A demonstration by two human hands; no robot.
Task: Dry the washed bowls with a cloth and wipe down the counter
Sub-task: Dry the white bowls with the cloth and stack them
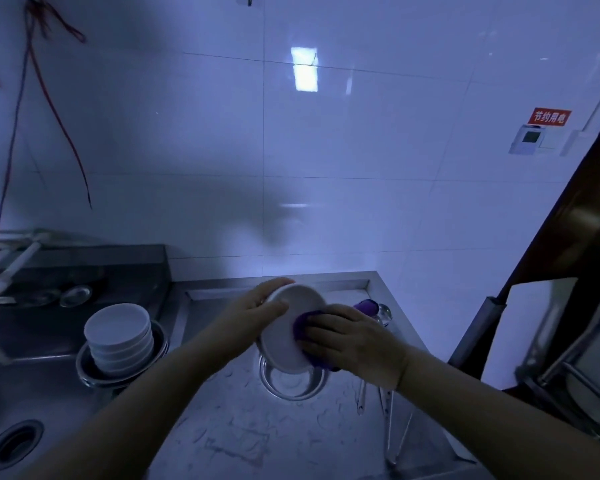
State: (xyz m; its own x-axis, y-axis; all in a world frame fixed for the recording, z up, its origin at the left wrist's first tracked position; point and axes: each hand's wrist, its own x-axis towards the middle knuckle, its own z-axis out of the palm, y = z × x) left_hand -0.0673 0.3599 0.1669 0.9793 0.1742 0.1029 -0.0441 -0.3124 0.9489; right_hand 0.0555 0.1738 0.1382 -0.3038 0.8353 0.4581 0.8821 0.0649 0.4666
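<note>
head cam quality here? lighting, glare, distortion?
Head view: dim, strong blue cast; bright window glare on the wall tiles; wide-angle bending of the door frame at right; white bowl, purple cloth and both hands stay readable, slightly soft; sink in deep shadow.

Sink (32, 386): left of the bench (257, 438), drain (13, 445) at its near left. Stack of bowls (118, 336): in a metal basin (87, 374) at the sink's right edge. Held bowl (288, 327): above the bench middle, left hand (253, 317) on its left, right hand (354, 341) with cloth (303, 327) on its right. Metal bowl (291, 384): on the bench beneath. Ladle (383, 311): far right.
</note>
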